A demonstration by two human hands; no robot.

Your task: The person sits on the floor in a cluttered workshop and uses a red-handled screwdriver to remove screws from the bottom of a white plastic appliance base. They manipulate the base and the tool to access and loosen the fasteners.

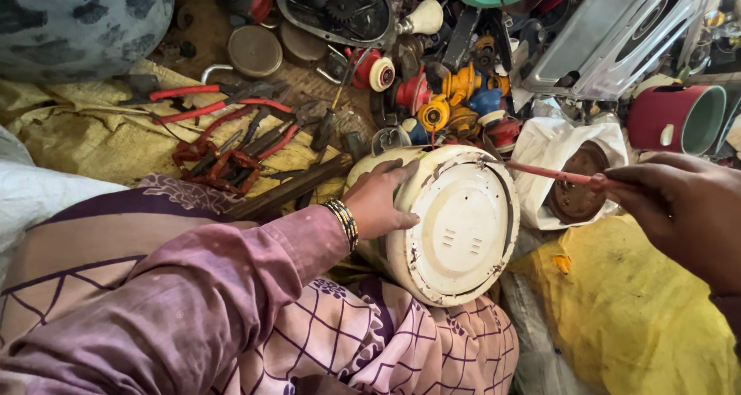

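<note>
Left hand (378, 202), grip spread wide: palm and fingers press flat on the side of a cream pot (455, 225), steadying it without closing around it. The pot lies tipped on its side in the person's lap, round base turned up toward the camera, with chipped, rusty edges and slots in the base plate. A beaded bangle (343, 223) sits at the wrist, above a mauve sleeve (193, 287).

Right hand (679, 210), grip narrow: fingers pinch the end of a red screwdriver (552, 174), whose shaft runs leftward to the pot's upper rim; whether the tip touches cannot be told.

Just right of the pot, a white bag (540, 148) holds a rusty disc (575, 183). Below it lies a yellow cloth (633, 310). Left of the pot, red-handled pliers (208, 105) and other hand tools lie on yellow sacking (85, 132). Behind the pot is a heap of red, yellow and blue parts (448, 98); a maroon cup (675, 117) lies on its side at upper right.
</note>
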